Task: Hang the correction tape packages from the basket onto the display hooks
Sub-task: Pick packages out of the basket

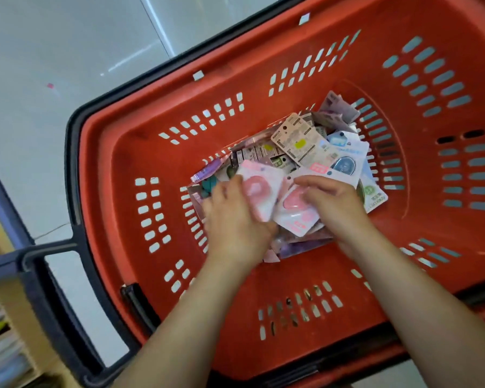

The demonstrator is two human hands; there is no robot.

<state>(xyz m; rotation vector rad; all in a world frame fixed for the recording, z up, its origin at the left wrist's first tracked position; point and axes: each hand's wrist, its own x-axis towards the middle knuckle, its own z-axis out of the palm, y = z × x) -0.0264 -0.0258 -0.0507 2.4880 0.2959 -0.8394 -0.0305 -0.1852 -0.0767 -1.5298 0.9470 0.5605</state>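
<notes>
Big red plastic basket [151, 152] with rows of little slots in its walls and a dark rim, seen from above. Down at the bottom, a messy heap of flat card packages [263, 155], lying every which way, one on top of another. Pink ones in front, a blue and white package [345, 163] with a dark oval bubble further back, purple packages [336, 107] poking up at the far end, a beige card [294, 138] with small print face down on top. Both hands deep inside the basket, on the near side of the heap. Left hand [233, 219] curled round a pink and white package [259, 191], thumb on the front, package tilted. Flat white card, rounded corners, a clear bubble with a round pink tape roll inside. Right hand [333, 203] just beside it, fingers bent down over a second pink package [294, 211] lying on the heap; thumb hidden and picture blurry, so no telling if gripped or only touched. The two pink packages touching, one edge over the other. Outside the basket, a dark grey handle bar [51, 247] at the left, pale shiny floor [39, 51], and maybe a shelf of stacked things [0, 331], too blurry to be sure, in the lower left corner.
</notes>
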